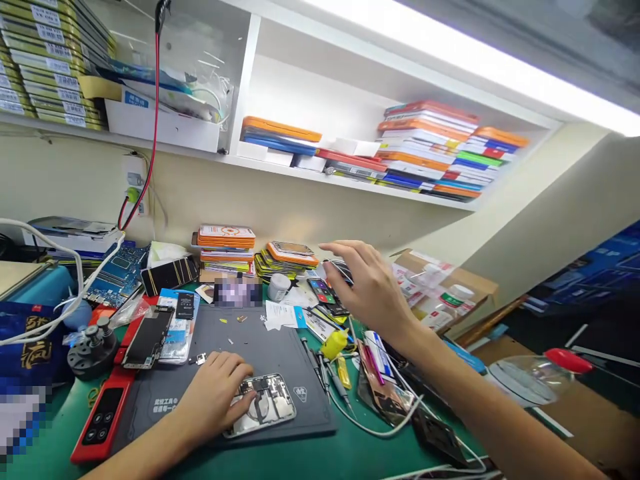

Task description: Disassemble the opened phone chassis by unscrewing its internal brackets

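An opened smartphone (274, 402), its inner parts bare, lies on the dark grey work mat (200, 333). My left hand (220, 387) grips its left end, thumb across the inside and fingers curled at the upper edge. My right hand (367, 287) is raised above the tools on the right, fingers apart, with nothing visible in it. Below it are a yellow bottle (334, 344), screwdrivers (323, 373) and a pink pen (374, 363). A detached phone screen (149, 339) rests at the mat's left, near a small black battery (185, 305).
A red device with buttons (103, 417) borders the mat at left. Behind stand stacked boxes (226, 247), a white jar (279, 287) and a blue circuit board (117, 273). A cardboard box (480, 287) and red-lidded clear container (530, 377) are at right. A shelf (350, 177) hangs overhead.
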The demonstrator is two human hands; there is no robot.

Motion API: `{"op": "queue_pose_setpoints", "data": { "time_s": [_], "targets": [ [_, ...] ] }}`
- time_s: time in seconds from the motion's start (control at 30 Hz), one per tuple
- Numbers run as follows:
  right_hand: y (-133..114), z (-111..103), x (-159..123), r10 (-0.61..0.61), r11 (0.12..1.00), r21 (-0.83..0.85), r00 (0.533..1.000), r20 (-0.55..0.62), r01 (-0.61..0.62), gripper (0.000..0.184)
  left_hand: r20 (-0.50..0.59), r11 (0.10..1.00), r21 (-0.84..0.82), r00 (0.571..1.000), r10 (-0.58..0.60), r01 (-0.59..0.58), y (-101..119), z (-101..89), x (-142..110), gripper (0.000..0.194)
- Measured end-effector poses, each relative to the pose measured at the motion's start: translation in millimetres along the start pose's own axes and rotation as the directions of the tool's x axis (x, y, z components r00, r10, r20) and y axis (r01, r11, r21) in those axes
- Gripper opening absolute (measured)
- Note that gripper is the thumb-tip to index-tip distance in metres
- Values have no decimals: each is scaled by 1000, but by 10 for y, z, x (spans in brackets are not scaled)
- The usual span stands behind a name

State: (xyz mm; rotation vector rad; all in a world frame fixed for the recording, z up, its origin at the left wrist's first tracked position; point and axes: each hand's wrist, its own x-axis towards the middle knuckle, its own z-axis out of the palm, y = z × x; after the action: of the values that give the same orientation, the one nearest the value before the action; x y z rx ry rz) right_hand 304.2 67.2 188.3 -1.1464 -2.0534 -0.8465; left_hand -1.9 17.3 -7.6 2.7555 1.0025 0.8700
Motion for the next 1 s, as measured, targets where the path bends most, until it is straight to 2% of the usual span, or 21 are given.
{"op": "queue_pose_setpoints", "data": {
  "time_s": [0.27,0.37,0.47,0.6,0.77,0.87,0.93,0.97,1.0],
  "targets": [
    [271,74,306,-36,997,-62,982,184,48,28,27,999,-10,999,-34,34,-31,-13,9,12],
    [431,25,504,-48,994,-90,982,180,65,29,13,999,0,999,-48,48,-42,-16,1,12],
    [611,-101,797,-49,991,-117,992,120,63,25,-15,998,21,999,-50,51,-65,1,-5,13],
    [782,-448,1308,-35,992,-125,998,-46,29,25,-65,998,56,998,-25,28,-131,58,-2,14],
    [802,-1036,2095,-3,999,-40,960,-280,-8,39,-96,997,71,995,21,-14,-217,114,-1,16],
    [783,-1248,2694,41,999,37,949,-313,-31,52,-100,999,50,995,13,-8,-211,111,-12,18],
    [790,-1270,3097,78,995,81,955,-286,-57,74,-97,999,34,995,-4,7,-183,93,-20,17],
    [799,-1249,3273,95,992,103,960,-263,-70,73,-94,999,27,995,-15,17,-166,82,-23,16],
    [811,-1214,3421,112,989,128,961,-253,-81,47,-90,999,22,996,-27,29,-147,72,-25,15]
  ]
}}
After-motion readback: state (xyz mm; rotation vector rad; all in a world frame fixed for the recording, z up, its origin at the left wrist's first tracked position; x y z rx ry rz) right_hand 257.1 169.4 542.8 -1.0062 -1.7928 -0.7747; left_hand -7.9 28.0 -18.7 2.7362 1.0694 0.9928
